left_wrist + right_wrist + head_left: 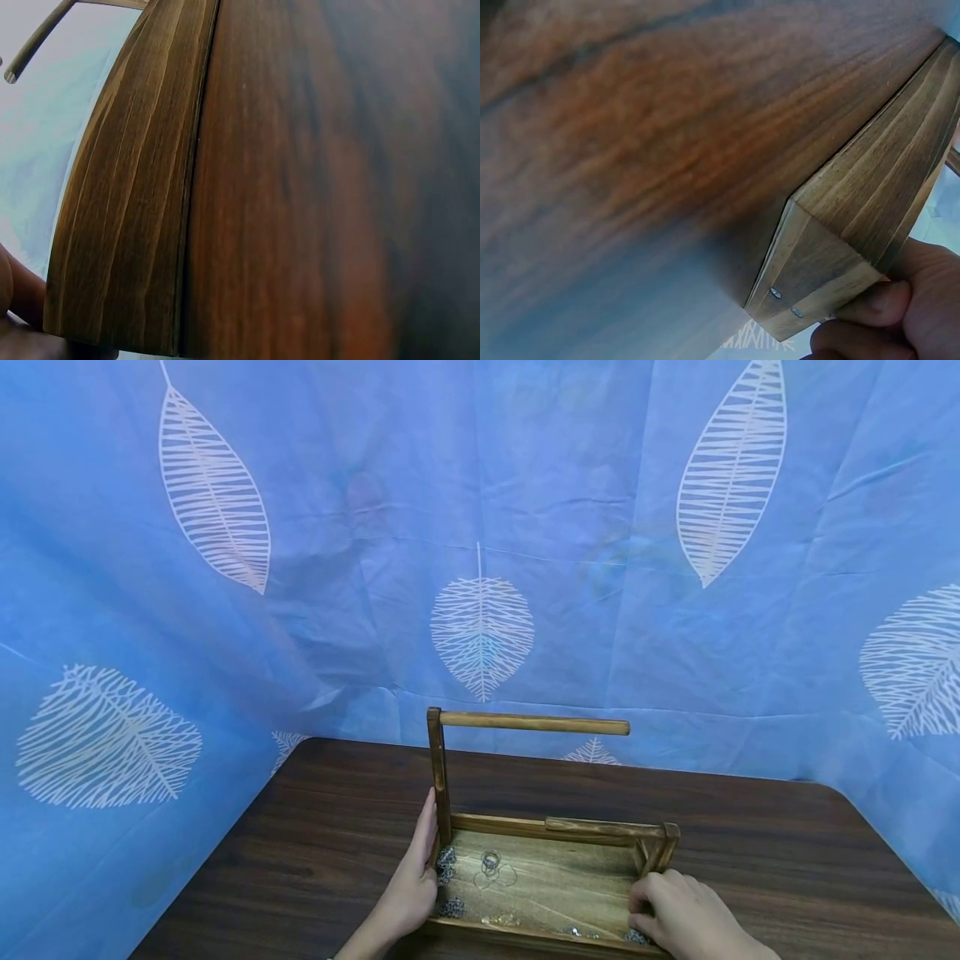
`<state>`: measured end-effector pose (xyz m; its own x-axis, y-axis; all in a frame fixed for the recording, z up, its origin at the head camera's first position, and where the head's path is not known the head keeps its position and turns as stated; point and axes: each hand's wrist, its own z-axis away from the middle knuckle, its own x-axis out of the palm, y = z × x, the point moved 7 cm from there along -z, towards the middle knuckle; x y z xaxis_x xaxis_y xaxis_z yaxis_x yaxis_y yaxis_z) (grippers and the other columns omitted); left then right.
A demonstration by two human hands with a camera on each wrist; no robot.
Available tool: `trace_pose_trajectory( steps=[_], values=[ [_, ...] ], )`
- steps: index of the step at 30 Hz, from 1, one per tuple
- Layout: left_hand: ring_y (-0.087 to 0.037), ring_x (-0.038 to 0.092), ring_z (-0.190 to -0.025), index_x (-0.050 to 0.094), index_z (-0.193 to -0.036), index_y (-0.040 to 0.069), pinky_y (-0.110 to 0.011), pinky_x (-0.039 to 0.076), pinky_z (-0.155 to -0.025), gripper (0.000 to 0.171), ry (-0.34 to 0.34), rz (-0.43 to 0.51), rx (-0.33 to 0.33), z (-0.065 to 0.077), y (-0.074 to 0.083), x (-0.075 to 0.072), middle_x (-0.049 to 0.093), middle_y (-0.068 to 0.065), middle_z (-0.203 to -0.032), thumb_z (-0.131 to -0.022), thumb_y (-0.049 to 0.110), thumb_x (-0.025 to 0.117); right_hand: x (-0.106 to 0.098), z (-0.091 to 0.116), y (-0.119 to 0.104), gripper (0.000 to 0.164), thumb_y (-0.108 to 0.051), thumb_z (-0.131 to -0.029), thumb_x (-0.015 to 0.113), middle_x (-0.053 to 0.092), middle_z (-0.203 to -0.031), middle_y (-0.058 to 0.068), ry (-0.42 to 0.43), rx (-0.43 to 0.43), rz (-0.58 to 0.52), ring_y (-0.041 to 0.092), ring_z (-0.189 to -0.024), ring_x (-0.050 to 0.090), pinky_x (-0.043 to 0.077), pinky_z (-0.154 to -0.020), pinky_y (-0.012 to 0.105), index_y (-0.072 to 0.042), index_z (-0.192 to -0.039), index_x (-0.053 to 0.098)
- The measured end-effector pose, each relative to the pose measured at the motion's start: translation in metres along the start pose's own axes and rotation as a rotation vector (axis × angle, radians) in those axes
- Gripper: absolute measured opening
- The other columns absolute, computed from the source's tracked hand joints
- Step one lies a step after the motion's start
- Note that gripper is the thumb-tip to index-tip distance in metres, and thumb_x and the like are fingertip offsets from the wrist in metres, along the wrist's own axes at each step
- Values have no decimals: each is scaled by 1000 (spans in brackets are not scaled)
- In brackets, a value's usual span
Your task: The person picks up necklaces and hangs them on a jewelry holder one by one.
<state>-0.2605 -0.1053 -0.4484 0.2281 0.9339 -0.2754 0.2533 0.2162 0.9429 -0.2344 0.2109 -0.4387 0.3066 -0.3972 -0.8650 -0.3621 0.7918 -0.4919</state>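
Note:
A shallow wooden box point(551, 877) stands on the table, with a tall upright point(437, 777) at its left end. From that upright a round handle bar point(532, 722) runs rightward to a free end. My left hand point(408, 881) lies along the outside of the left end wall, its fingers straight. At the opposite end my right hand point(686, 910) grips the end wall, thumb toward the inside. A wooden piece point(607, 829) lies along the back rim, meeting the right corner. The right wrist view shows curled fingers point(870, 304) at the box's corner.
Inside the box are dark chains point(453, 907) at the left, thin rings point(491, 862), and small gold pieces point(501, 920) near the front wall. The dark wooden table point(300, 835) reaches back to a blue leaf-print cloth point(585, 635).

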Motion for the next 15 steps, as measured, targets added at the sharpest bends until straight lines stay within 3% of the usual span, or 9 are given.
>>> trace_pose_trajectory(
  steps=[15],
  values=[
    [-34, 0, -152, -11, -160, 38, -57, 6, -117, 113, -21, -10, -1, 0, 2, 0, -9, -10, -167, -74, -29, 18, -3, 1, -1, 17, -27, -86, 78, 57, -62, -16, -33, 33, 25, 6, -50, 50, 39, -48, 29, -29, -71, 70]
  ],
)
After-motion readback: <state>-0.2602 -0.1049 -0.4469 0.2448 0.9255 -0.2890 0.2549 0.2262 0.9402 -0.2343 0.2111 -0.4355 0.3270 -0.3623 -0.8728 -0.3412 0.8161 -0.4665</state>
